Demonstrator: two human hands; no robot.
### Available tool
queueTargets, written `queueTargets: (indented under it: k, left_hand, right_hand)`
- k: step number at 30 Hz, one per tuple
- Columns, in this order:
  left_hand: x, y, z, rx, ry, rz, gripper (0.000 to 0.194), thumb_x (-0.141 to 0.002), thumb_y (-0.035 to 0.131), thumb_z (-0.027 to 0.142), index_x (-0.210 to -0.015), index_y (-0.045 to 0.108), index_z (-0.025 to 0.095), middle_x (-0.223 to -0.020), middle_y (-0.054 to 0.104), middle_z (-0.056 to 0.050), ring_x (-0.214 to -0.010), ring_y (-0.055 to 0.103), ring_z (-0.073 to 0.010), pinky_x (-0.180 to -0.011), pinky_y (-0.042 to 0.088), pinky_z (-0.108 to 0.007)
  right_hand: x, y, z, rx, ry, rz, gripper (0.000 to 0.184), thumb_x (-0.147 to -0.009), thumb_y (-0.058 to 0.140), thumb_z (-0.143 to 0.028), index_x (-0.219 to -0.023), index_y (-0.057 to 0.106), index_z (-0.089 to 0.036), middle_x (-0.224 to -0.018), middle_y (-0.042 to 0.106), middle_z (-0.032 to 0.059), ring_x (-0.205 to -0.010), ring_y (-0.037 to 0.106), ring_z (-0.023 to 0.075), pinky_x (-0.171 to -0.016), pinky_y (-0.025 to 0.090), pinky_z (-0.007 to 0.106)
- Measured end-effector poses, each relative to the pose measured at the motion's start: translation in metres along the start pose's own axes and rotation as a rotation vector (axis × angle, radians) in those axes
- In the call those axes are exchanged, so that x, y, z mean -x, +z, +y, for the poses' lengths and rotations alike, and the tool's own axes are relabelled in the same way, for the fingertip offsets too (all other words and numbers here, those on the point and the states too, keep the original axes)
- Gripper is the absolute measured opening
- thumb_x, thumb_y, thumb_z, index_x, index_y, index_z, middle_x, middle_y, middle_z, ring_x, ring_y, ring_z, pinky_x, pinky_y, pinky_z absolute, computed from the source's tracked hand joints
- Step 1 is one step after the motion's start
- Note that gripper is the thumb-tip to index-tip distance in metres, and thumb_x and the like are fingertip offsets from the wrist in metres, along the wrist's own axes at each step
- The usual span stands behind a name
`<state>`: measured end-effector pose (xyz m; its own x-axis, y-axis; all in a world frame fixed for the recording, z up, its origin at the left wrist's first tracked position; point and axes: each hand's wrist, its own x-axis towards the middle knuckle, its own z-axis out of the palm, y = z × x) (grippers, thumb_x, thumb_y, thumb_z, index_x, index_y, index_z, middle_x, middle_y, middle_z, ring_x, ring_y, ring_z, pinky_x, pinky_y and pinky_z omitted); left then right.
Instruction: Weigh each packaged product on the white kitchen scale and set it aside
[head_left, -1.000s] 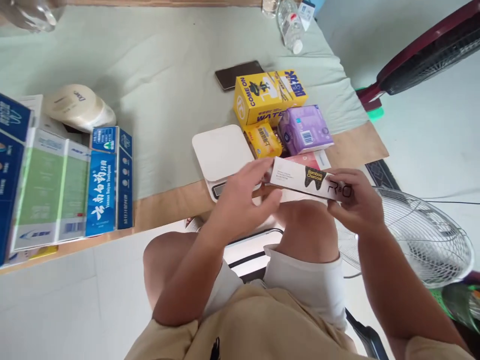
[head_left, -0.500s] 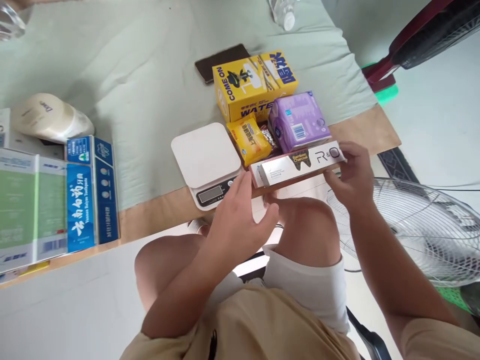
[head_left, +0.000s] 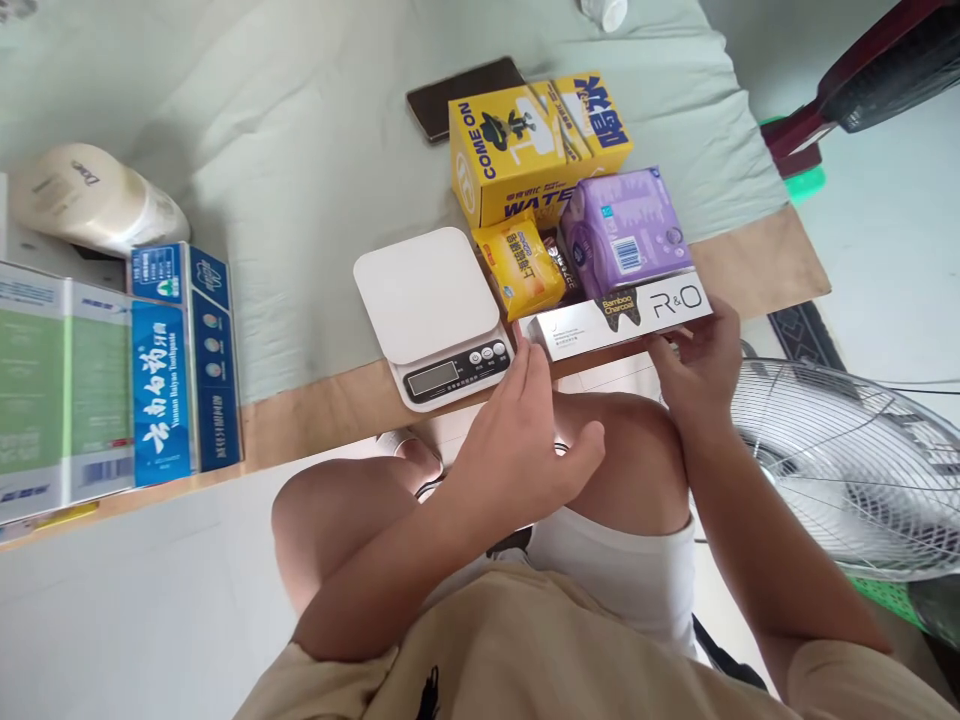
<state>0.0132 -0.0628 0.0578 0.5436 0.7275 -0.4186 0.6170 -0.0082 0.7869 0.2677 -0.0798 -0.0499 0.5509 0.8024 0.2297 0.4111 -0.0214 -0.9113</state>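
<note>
A white toothpaste box marked R&O lies along the table's front edge. My right hand grips its right end, thumb at the front and fingers around the far side. My left hand is open, its fingertips at the box's left end beside the white kitchen scale and its thumb spread away. Nothing rests on the scale's plate. Behind the toothpaste box sit a yellow packet, a dark wrapped item partly hidden, and a purple package. A yellow carton stands behind them.
A dark phone lies behind the carton. At left are a cream Dove bottle, blue toothpaste boxes and green-and-white packs. A floor fan stands right of the table, close to my right forearm.
The view has shifted, so the table things appear farther right. My left hand has moved slightly right, uncovering the scale's buttons. My right hand stays on the toothpaste box's end.
</note>
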Motion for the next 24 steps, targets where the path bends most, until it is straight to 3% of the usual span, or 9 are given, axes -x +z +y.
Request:
queueTargets:
  k: [4,7,10,12,15,19,22,24]
  left_hand:
    - [-0.002,-0.001,0.001,0.002,0.005,0.012,0.093,-0.095,0.053,0.046,-0.168,0.017,0.001,-0.179,0.022,-0.022,-0.167,0.027,-0.0369,-0.134,0.035,-0.055]
    - [0.001,-0.008,0.0,0.01,-0.014,0.045,0.093,-0.095,0.055,0.048,-0.168,0.02,0.003,-0.174,0.035,-0.023,-0.16,0.041,-0.0398,-0.127,0.044,-0.056]
    - [0.018,-0.026,-0.006,0.035,0.0,0.14,0.078,-0.095,0.058,0.049,-0.162,0.039,0.014,-0.164,0.053,-0.019,-0.148,0.056,-0.0416,-0.113,0.057,-0.056]
    - [0.041,-0.046,-0.013,0.088,0.039,0.286,0.058,-0.096,0.06,0.05,-0.147,0.056,0.022,-0.151,0.066,-0.014,-0.138,0.065,-0.0391,-0.102,0.064,-0.052]
    - [0.089,-0.077,-0.027,0.19,0.133,0.612,0.035,-0.099,0.062,0.047,-0.127,0.069,0.029,-0.129,0.078,-0.004,-0.12,0.075,-0.0295,-0.098,0.066,-0.044]
    - [0.148,-0.106,-0.05,0.277,0.229,1.191,0.01,-0.098,0.063,0.031,-0.103,0.071,0.032,-0.099,0.079,0.002,-0.096,0.077,-0.0197,-0.089,0.067,-0.04]
    - [0.173,-0.122,-0.073,0.287,0.223,1.639,0.014,-0.096,0.059,0.032,-0.085,0.066,0.034,-0.082,0.071,0.003,-0.082,0.073,-0.0211,-0.077,0.066,-0.048]
    - [0.184,-0.133,-0.092,0.299,0.139,1.838,0.016,-0.095,0.056,0.029,-0.081,0.064,0.034,-0.084,0.067,0.001,-0.084,0.071,-0.0224,-0.083,0.065,-0.054]
  right_hand:
    - [0.002,-0.002,0.0,0.073,0.03,0.01,0.052,-0.073,0.081,-0.031,-0.119,0.06,-0.027,-0.115,0.07,0.0047,-0.097,0.072,0.0197,-0.094,0.065,0.046]
    - [0.003,-0.013,-0.009,0.132,0.007,0.079,0.05,-0.069,0.083,-0.035,-0.114,0.062,-0.027,-0.112,0.069,0.0037,-0.102,0.073,0.0245,-0.1,0.063,0.057]
    - [0.007,-0.02,-0.035,0.111,-0.119,0.206,0.045,-0.067,0.087,-0.038,-0.108,0.067,-0.034,-0.116,0.069,0.0032,-0.118,0.07,0.0329,-0.112,0.053,0.068]
    - [0.012,-0.012,-0.06,0.035,-0.211,0.225,0.041,-0.072,0.085,-0.049,-0.111,0.072,-0.045,-0.118,0.071,0.0032,-0.124,0.069,0.0348,-0.119,0.048,0.069]
    - [0.024,0.025,-0.105,-0.092,-0.317,0.108,0.048,-0.067,0.089,-0.06,-0.112,0.075,-0.052,-0.116,0.074,0.0037,-0.124,0.069,0.0387,-0.119,0.048,0.072]
    - [0.047,0.106,-0.16,-0.214,-0.407,-0.258,0.039,-0.078,0.085,-0.04,-0.115,0.075,-0.045,-0.118,0.071,0.0046,-0.124,0.07,0.0346,-0.114,0.055,0.068]
    - [0.059,0.174,-0.194,-0.219,-0.511,-0.558,0.038,-0.084,0.079,-0.033,-0.121,0.07,-0.039,-0.122,0.069,0.0053,-0.126,0.069,0.0292,-0.111,0.06,0.058]
    - [0.062,0.221,-0.216,-0.197,-0.556,-0.703,0.037,-0.089,0.076,-0.032,-0.124,0.066,-0.037,-0.126,0.069,0.0053,-0.128,0.068,0.026,-0.111,0.061,0.051]
